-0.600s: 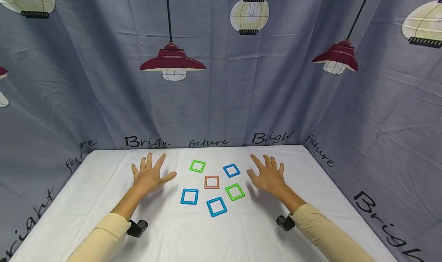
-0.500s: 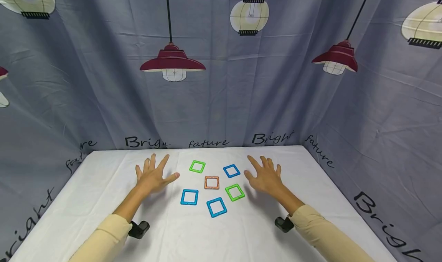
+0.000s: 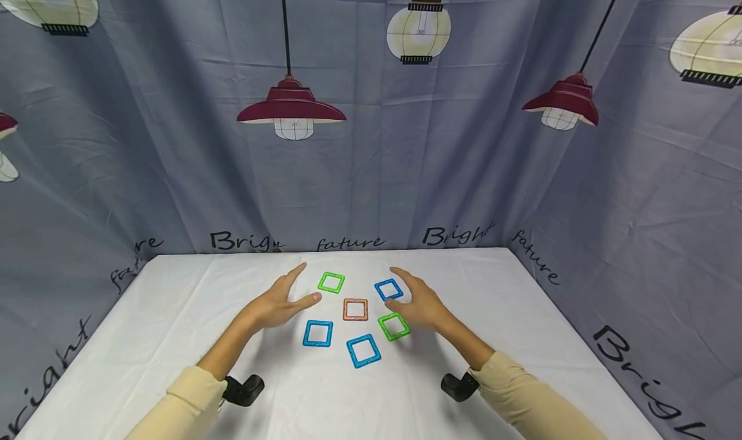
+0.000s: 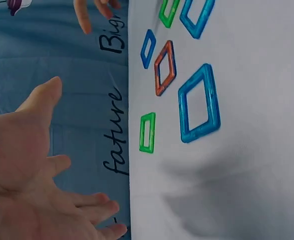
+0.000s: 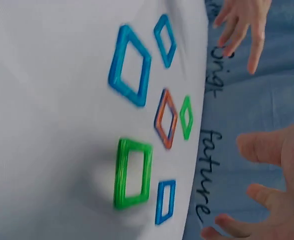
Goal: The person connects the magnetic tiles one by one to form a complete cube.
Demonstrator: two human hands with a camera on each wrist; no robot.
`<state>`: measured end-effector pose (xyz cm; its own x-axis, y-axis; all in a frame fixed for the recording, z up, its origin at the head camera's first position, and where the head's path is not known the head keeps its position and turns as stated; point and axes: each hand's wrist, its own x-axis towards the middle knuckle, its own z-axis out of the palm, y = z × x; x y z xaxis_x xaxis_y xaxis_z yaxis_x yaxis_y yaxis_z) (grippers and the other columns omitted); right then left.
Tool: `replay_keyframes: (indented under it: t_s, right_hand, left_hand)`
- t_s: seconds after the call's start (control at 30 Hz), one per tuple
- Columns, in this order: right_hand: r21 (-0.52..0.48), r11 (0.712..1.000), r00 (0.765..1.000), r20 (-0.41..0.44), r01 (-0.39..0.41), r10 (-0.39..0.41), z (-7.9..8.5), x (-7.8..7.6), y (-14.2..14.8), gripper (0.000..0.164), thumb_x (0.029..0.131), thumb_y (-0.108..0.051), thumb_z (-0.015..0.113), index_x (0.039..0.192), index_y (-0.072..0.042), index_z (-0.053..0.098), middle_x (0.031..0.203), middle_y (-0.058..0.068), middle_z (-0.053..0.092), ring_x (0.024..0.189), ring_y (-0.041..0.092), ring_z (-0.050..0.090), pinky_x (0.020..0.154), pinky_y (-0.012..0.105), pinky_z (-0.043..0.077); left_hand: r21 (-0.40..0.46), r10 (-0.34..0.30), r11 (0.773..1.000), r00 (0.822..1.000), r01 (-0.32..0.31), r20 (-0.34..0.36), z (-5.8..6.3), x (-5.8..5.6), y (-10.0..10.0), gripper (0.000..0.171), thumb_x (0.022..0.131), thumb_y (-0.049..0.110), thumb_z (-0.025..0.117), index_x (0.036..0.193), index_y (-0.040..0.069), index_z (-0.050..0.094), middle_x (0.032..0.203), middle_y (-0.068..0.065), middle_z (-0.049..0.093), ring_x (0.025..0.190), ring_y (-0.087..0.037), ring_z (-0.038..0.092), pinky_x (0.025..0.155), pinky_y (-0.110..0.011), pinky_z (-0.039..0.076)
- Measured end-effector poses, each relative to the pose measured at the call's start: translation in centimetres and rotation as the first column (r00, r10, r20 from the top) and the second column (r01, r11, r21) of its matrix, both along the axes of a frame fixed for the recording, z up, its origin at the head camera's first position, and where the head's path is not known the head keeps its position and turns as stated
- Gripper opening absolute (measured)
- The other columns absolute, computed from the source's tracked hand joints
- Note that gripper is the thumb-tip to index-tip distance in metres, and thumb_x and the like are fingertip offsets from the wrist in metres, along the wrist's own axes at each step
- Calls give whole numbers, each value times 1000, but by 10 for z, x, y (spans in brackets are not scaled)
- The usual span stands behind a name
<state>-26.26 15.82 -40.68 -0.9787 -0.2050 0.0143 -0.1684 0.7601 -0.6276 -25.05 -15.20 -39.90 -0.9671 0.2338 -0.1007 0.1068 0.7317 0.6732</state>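
Note:
Several square plastic frames with open centres lie flat and apart on the white table. The orange frame [image 3: 345, 309] is in the middle. Green frames lie at the back [image 3: 333, 274] and right [image 3: 400, 336]; blue ones at the back right [image 3: 384, 282], front left [image 3: 316, 344] and front [image 3: 367, 363]. My left hand [image 3: 278, 305] hovers left of them, fingers extended, thumb apart, holding nothing. Over the right side, my right hand [image 3: 418, 305] is likewise spread, its thumb overlapping the view between the right green and back blue frames. Both wrist views show bare palms.
A white cloth covers the table [image 3: 278, 401]. Behind and beside it hangs a grey-blue curtain [image 3: 359, 182] printed with lamps and lettering. Each wrist carries a black camera mount, left [image 3: 243, 392] and right [image 3: 460, 387].
Both hands have moved inward toward the frames, left hand to the right, right hand to the left, and have turned so their palms face each other more. The frames stay in place.

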Motion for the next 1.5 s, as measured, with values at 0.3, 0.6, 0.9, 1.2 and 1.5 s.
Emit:
replay_keyframes:
  t_s: [0.3,0.6,0.9,1.2,1.5]
  right_hand:
    - [-144,990,994,105,-1,16,-4,7,-20,62,80,-8,78,139,-20,62,136,18,62,126,39,56,100,56,48]
    - [-251,967,982,162,-50,93,-15,12,-26,59,71,5,79,126,-15,71,129,14,66,118,33,62,95,50,52]
    - [-197,967,970,153,-159,191,-23,17,-29,64,72,-6,87,132,-11,66,130,16,65,121,37,60,101,55,48]
    - [-99,955,948,130,-280,291,-30,21,-32,63,71,-9,91,130,-12,67,124,16,67,108,32,64,94,50,52]
    - [3,938,932,106,-348,346,-38,23,-28,63,67,-10,93,125,-11,69,115,6,70,104,22,61,99,45,50]
  left_hand:
    - [104,39,993,993,-50,113,-8,6,0,97,79,42,85,159,20,33,154,-31,39,140,-50,41,105,-69,37]
    - [87,54,994,993,-63,102,-27,5,2,84,70,24,91,145,16,55,140,-25,58,125,-39,58,101,-60,44]
    - [19,39,999,999,-40,14,-38,6,-2,76,65,21,94,135,16,64,126,-16,66,114,-30,62,98,-55,47]
    - [-19,-29,999,1000,29,-8,-48,11,-4,71,63,19,96,129,15,68,119,-9,64,112,-27,58,101,-54,45]
    - [-31,-29,999,999,28,-39,-55,12,-1,63,62,19,96,121,18,73,120,-8,61,114,-29,58,101,-55,46]
